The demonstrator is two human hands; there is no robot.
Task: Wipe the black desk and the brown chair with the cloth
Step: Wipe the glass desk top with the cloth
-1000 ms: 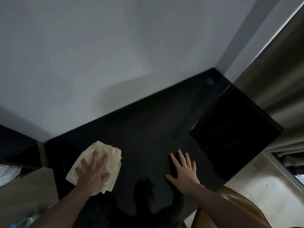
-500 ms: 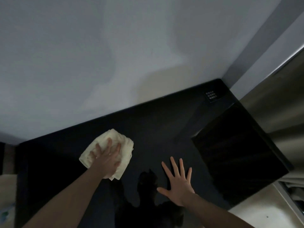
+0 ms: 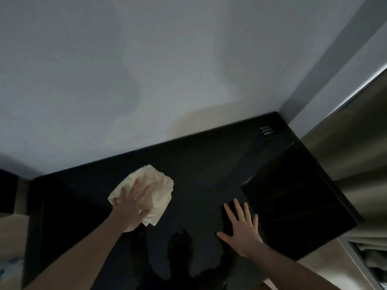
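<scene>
The glossy black desk (image 3: 199,164) runs along a grey wall. A crumpled cream cloth (image 3: 155,189) lies on it left of centre. My left hand (image 3: 130,208) presses flat on the cloth's near left part with its fingers spread. My right hand (image 3: 240,227) rests palm down on the bare desk to the right, fingers straight and splayed, holding nothing. The brown chair is out of view.
A black square panel (image 3: 297,204) sits on the desk's right end, just right of my right hand. A small label (image 3: 266,131) lies near the back right corner. A beige curtain (image 3: 360,147) hangs at the right. A wooden surface (image 3: 12,233) adjoins the desk at the left.
My left hand has slid the cloth to the right and away from me, toward the wall. My right hand stays flat on the desk. The view has tilted up, so the chair dropped out.
</scene>
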